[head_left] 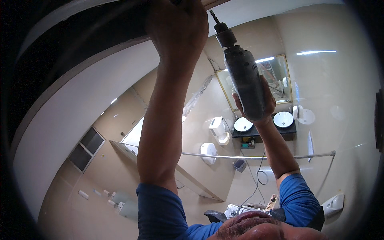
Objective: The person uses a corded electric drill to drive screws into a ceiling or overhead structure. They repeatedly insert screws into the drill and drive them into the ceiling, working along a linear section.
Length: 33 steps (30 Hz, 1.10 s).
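Right hand [256, 105], fingers wrapped around a grey power drill [242, 76], aims its bit [214, 17] upward beside the left hand [178, 28], whose finger position I cannot tell, pressed against the ceiling edge [120, 44]. A slipping bit could strike that hand.

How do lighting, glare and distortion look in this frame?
Head view: strong fisheye bend with a black rim; the rail curves. Glare streaks on the right wall and above the mirror. The left hand is dark and underlit at the ceiling; the drill in the right hand is sharp.
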Motion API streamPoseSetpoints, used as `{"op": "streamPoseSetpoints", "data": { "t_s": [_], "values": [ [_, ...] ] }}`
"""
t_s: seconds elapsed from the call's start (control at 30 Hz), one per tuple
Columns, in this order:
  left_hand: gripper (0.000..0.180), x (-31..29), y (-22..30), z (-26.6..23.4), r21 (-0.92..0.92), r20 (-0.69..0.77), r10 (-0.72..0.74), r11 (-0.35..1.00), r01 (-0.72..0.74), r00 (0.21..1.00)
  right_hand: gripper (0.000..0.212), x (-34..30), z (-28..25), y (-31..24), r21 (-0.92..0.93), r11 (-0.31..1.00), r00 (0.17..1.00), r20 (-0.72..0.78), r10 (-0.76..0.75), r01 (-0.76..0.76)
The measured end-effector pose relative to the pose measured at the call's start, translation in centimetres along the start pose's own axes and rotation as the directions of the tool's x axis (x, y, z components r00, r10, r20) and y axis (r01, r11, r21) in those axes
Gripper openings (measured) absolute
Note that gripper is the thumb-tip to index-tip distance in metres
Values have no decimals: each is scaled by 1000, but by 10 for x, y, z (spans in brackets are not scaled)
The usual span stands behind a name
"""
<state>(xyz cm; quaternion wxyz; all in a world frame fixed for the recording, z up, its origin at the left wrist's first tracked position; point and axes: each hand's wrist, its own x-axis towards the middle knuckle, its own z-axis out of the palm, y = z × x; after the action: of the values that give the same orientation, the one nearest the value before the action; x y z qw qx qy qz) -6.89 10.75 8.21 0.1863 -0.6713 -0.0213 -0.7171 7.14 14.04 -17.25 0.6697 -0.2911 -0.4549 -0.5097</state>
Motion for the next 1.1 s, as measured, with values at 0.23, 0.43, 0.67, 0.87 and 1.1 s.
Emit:
{"op": "streamPoseSetpoints", "data": {
  "t_s": [0.23,0.43,0.67,0.87,1.1],
  "values": [
    [60,2,7,-5,51,19,-76,996,75,997,87,9,-5,0,-66,997,997,-63,-52,48],
    [63,0,-6,1,-31,-105,67,997,-71,992,81,12,-8,4,-84,993,994,-75,-84,78],
    [64,0,-10,3,66,12,-28,997,27,1000,76,12,-13,12,-19,998,995,-78,-58,56],
    [65,-2,-7,0,66,52,-61,996,57,997,79,10,-14,10,-89,995,997,-48,-56,52],
    [68,1,-9,0,147,42,-97,985,89,994,80,1,-13,12,-129,991,998,-51,-44,37]
  ]
}}
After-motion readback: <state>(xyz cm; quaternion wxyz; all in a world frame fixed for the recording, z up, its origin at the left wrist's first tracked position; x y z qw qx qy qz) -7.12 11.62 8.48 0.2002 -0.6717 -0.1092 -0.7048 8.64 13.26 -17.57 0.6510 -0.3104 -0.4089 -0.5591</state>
